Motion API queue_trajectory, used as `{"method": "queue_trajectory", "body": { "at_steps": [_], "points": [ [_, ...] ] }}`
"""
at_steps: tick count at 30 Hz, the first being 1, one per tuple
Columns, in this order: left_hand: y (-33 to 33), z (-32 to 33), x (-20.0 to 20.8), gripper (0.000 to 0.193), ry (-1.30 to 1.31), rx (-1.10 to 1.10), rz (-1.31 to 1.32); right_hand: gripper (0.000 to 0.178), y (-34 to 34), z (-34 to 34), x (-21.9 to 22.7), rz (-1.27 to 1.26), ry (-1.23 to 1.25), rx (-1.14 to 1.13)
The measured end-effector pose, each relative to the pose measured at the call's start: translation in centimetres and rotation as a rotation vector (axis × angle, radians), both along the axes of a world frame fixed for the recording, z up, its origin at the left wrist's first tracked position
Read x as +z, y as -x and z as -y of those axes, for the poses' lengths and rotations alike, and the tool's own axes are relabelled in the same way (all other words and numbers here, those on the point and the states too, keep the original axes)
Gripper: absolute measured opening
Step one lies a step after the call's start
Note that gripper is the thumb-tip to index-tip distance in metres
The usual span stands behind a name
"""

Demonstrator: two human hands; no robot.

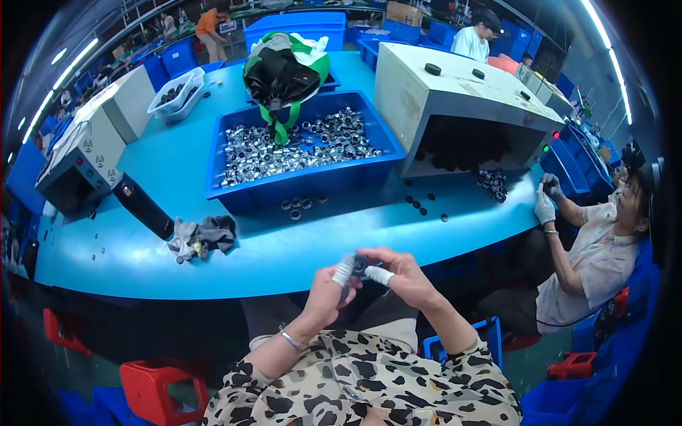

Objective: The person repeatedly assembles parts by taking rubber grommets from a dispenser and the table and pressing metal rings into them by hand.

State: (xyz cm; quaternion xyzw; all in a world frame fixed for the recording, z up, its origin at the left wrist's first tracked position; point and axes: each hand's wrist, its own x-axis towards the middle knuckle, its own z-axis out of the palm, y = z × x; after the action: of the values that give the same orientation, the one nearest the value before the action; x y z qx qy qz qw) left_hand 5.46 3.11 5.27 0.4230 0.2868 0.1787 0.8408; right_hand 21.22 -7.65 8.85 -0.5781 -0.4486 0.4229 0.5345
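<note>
Close to the table's front edge, my right hand [406,278] pinches a small black round cap [360,265] between its fingers and thumb. My left hand [328,290] is closed on the same cap from the other side, slightly blurred. White wraps cover both thumbs. Beyond the hands, a blue bin [312,177] holds a heap of shiny silver rings [284,160]. Several loose rings [295,214] lie before it, and several black caps [423,211] are scattered farther right.
A white box machine [405,92] with a dark opening stands at the right; a pile of rings [492,186] lies beside it. A co-worker [593,248] sits at the right end. To the left are a black cylindrical bottle [142,206] and crumpled gloves [206,238].
</note>
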Motion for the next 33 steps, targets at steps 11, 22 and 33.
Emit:
{"method": "queue_trajectory", "body": {
  "at_steps": [11, 22, 33],
  "points": [
    [7.5, 1.2, -5.4, 0.03, -0.528, -0.403, -0.248, 0.035, 5.0, 5.0, -8.7, -0.255, 0.182, 0.102],
    [14.3, -0.3, -9.3, 0.03, 0.523, -0.048, 0.021, 0.022, 6.0, 1.5, -4.9, 0.662, -0.033, 0.096],
    [11.3, -1.1, 0.1, 0.043, 0.449, 0.09, 0.363, 0.013, 2.6, -18.9, -3.8, 1.249, -0.181, -0.15]
  ]
}}
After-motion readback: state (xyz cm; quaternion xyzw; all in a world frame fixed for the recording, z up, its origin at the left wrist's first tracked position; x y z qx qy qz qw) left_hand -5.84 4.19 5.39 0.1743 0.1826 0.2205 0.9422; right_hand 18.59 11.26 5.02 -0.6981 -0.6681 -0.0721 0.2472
